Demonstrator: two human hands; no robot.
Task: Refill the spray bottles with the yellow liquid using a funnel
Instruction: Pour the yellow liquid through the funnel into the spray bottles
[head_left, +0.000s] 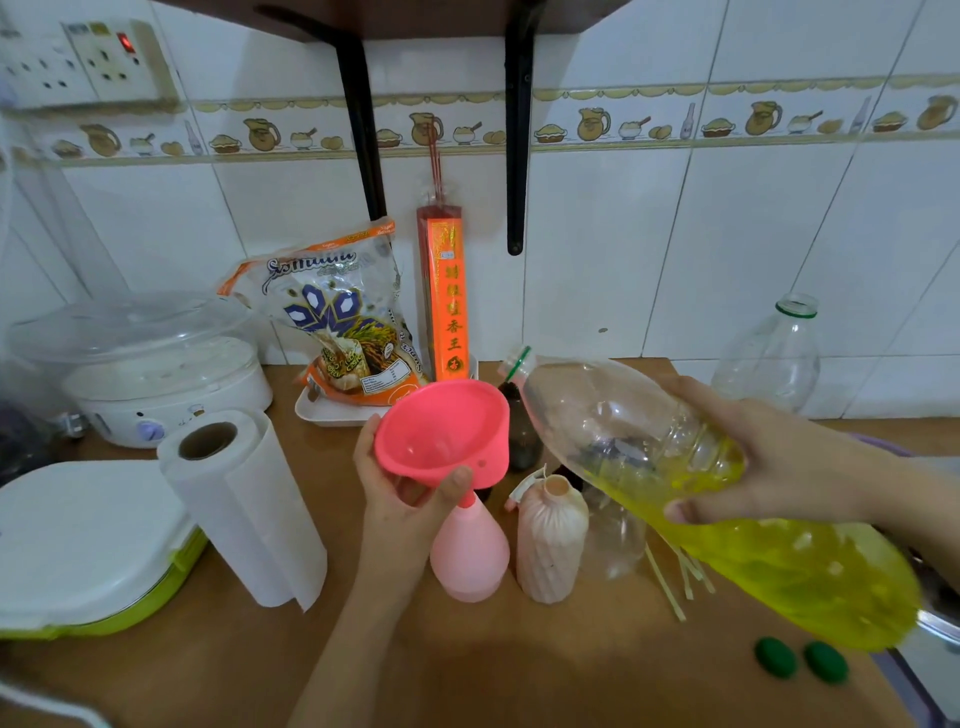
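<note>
Left arm: I see it come up from the bottom middle of the frame, bare, going up and a bit right.
Left hand (410, 486): near the middle of the frame, fingers curled, thumb in front, pinching the pink funnel (441, 431).
Right arm: I see it come in from the right edge, about halfway down.
Right hand (779, 457): right of the middle, fingers wrapped over the top, thumb below, gripping the big bottle (727, 499) that tilts up to the left.

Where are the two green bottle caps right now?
In the head view, the two green caps lie side by side on the wooden counter at lower right, just below the base of the big bottle of yellow liquid.
</note>
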